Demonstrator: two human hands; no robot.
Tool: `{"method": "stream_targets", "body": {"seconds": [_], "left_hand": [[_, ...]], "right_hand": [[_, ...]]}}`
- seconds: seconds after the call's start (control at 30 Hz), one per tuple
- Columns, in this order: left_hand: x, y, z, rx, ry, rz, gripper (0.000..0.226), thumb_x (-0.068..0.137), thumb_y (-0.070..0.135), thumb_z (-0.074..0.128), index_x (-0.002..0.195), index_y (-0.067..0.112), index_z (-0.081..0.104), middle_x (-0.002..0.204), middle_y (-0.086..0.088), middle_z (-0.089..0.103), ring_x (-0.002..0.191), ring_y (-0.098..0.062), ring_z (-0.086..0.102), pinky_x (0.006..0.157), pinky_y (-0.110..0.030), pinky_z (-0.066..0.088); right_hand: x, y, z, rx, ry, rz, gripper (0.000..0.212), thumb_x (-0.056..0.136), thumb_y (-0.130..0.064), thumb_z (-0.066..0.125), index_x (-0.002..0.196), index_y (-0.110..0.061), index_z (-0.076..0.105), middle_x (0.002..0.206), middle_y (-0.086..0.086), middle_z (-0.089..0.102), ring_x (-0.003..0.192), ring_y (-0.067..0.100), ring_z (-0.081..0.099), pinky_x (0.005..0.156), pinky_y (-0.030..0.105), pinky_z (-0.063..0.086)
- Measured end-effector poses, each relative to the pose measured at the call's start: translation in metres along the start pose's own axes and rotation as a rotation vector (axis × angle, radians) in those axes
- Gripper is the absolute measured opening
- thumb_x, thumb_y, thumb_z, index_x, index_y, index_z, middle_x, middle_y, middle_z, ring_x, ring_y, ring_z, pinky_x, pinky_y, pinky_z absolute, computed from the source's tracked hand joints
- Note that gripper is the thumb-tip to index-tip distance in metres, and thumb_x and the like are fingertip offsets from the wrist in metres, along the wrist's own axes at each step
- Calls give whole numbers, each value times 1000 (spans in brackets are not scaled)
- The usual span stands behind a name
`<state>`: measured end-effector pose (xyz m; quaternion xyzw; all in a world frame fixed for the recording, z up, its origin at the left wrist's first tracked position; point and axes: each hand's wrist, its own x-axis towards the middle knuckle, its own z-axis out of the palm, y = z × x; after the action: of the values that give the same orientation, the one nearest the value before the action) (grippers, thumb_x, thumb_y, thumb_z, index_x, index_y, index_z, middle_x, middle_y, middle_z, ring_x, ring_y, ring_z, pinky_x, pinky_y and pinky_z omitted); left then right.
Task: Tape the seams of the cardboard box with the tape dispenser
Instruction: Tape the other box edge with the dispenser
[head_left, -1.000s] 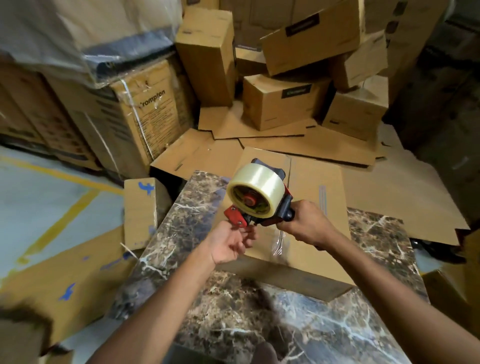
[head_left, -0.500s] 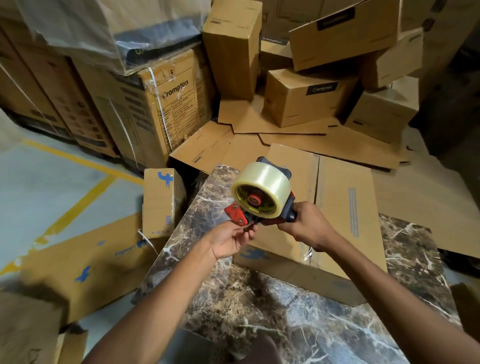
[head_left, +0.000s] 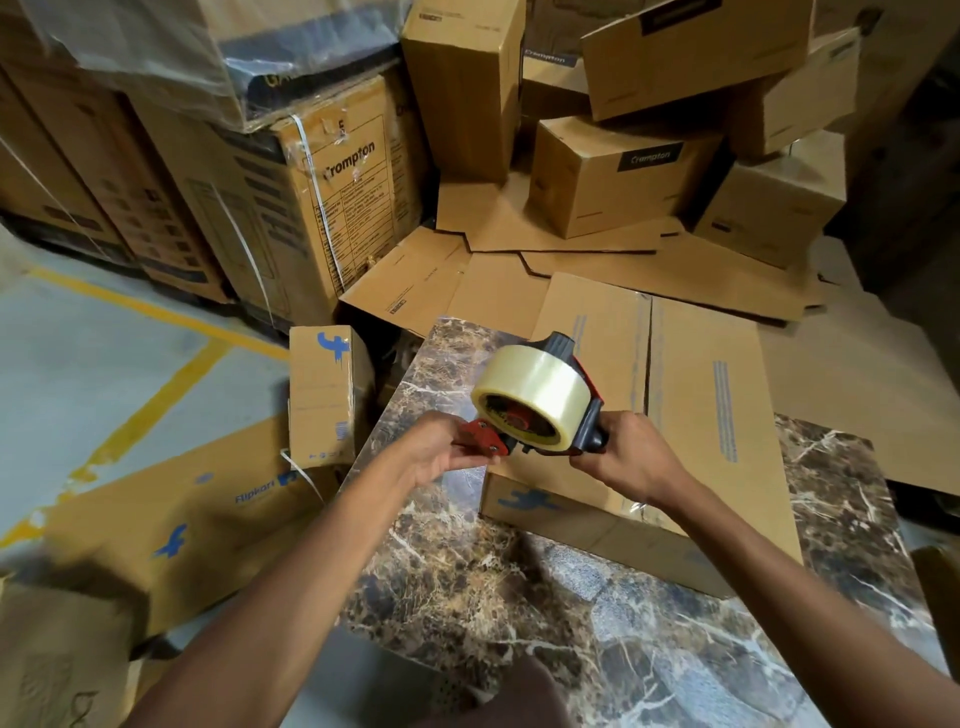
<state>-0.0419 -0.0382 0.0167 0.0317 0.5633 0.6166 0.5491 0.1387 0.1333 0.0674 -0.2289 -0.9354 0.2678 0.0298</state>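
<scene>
Between your two hands sits the tape dispenser (head_left: 582, 441), its clear tape roll (head_left: 535, 387) turned toward you. Your right hand (head_left: 631, 457) is curled tight round the black handle. Your left hand (head_left: 441, 454) pinches the dispenser's red front end. Just under and beyond your grip lies the cardboard box (head_left: 717, 415), flaps closed, flat on a marble-patterned table (head_left: 493, 571). Far past your hands, brown cartons (head_left: 608, 176) lie heaped.
</scene>
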Motion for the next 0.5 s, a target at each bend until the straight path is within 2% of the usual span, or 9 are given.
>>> {"method": "stream_targets", "body": {"seconds": [0.07, 0.17, 0.27, 0.33, 0.4, 0.5], "left_hand": [[2, -1, -1, -27, 38, 9, 27, 96, -8, 46, 119, -22, 49, 110, -36, 63, 90, -37, 70, 63, -32, 61], [4, -8, 1, -107, 106, 17, 31, 97, -3, 49, 124, -17, 49, 107, -31, 61, 81, -28, 65, 53, -26, 58], [1, -16, 2, -228, 58, -37, 18, 97, 3, 50, 114, 3, 50, 97, -23, 60, 74, -22, 59, 47, -23, 52], [1, -19, -2, -282, 6, -85, 12, 96, 6, 51, 107, 4, 54, 94, -19, 61, 75, -21, 60, 49, -24, 53], [3, -21, -6, -240, -2, -83, 13, 94, 0, 52, 106, 2, 57, 91, -18, 65, 74, -21, 65, 51, -25, 54], [9, -23, -5, -73, 101, -31, 18, 90, -15, 50, 97, -1, 59, 87, -21, 67, 70, -20, 68, 50, -23, 53]], "right_hand": [[-1, 3, 4, -5, 3, 19, 31, 74, -26, 71, 62, -9, 48, 56, 2, 37, 50, 17, 32, 51, 33, 24], [-4, 10, 11, 21, -18, 56, 30, 73, -26, 70, 65, -5, 51, 56, 2, 41, 50, 18, 35, 51, 33, 26], [-6, 14, 16, 62, -43, 65, 41, 64, -40, 62, 66, 0, 52, 56, 4, 45, 49, 18, 37, 50, 33, 29], [-6, 16, 17, 74, -58, 58, 51, 60, -51, 56, 66, 0, 52, 56, 3, 44, 49, 17, 37, 50, 32, 29], [-7, 17, 18, 74, -66, 43, 57, 59, -58, 54, 66, -1, 53, 55, 2, 43, 49, 16, 35, 50, 32, 27], [-7, 16, 21, 83, -71, 31, 62, 60, -61, 53, 68, 0, 56, 55, 2, 42, 49, 15, 33, 50, 31, 26]]}}
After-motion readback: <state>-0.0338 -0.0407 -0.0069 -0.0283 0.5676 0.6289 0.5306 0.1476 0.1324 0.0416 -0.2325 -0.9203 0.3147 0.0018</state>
